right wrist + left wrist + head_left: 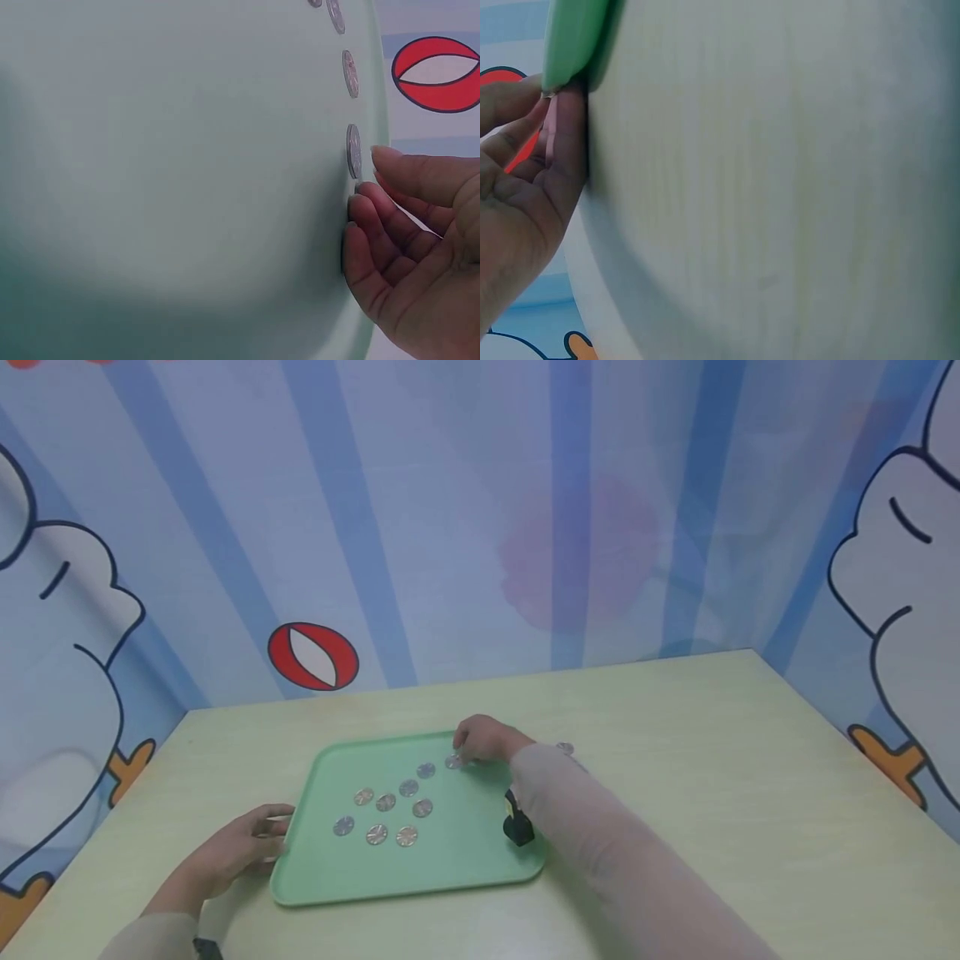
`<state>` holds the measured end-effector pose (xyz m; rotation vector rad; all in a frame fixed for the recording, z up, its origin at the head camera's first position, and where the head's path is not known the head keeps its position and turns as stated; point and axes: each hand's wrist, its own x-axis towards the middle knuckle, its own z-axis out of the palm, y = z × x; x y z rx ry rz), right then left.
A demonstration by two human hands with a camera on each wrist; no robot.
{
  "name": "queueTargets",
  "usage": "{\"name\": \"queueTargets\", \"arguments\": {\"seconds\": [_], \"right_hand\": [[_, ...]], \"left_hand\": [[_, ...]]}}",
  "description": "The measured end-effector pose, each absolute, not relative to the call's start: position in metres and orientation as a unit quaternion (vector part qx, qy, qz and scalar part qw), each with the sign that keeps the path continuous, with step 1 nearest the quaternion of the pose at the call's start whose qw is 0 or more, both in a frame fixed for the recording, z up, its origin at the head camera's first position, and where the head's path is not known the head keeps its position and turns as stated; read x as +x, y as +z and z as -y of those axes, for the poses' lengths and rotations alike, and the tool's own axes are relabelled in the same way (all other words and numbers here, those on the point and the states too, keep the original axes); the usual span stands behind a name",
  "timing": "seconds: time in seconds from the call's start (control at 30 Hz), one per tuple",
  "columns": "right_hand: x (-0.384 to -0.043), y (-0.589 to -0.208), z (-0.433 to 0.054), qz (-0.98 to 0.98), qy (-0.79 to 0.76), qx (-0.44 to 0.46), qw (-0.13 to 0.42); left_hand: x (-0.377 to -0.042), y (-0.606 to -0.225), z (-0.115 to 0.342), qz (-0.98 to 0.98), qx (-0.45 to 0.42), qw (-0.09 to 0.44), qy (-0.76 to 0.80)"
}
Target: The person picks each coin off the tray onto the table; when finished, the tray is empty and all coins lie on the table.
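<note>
A pale green tray [465, 852] lies on the table with several silvery coins on it, one of them a coin [386, 802] near the group's middle. At the tray's far side is my right hand [483, 739], its fingers loosely bent. The thumb tip and fingers are right beside the end coin [354, 151], which lies flat on the tray; nothing shows between thumb and fingers. My left hand [240, 847] is at the tray's left side on the table. Its fingertips touch the tray's rim [577, 45], seen closely in the left wrist view.
Another coin [565, 747] lies on the table right of the tray, by my right sleeve [600, 835], which covers part of the tray's right side. A black wrist device [517, 822] hangs below the right wrist. A printed cloth backdrop [465, 527] stands behind the pale wooden table [712, 760].
</note>
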<state>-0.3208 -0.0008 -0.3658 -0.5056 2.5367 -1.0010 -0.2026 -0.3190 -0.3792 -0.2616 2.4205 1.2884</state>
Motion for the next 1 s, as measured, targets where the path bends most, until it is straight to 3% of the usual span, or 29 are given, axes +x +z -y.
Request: {"name": "queueTargets", "arguments": {"seconds": [0.2,0.3,0.43,0.67,1.0], "right_hand": [[-0.331,-0.374,0.013,-0.929,-0.287,-0.175,0.157],[-0.368,-0.419,0.021,-0.936,-0.259,-0.209,0.112],[-0.4,-0.459,0.025,-0.931,-0.266,-0.234,0.093],[-0.339,-0.385,0.023,-0.942,-0.255,-0.17,0.136],[-0.343,-0.392,0.018,-0.931,-0.287,-0.193,0.116]], "left_hand": [[-0.202,-0.378,0.322,-0.863,-0.095,0.193,0.458],[-0.201,-0.378,0.322,-0.863,-0.095,0.194,0.458],[-0.201,-0.378,0.321,-0.86,-0.091,0.191,0.464],[-0.202,-0.379,0.32,-0.861,-0.086,0.183,0.466],[-0.201,-0.381,0.322,-0.859,-0.085,0.184,0.47]]}}
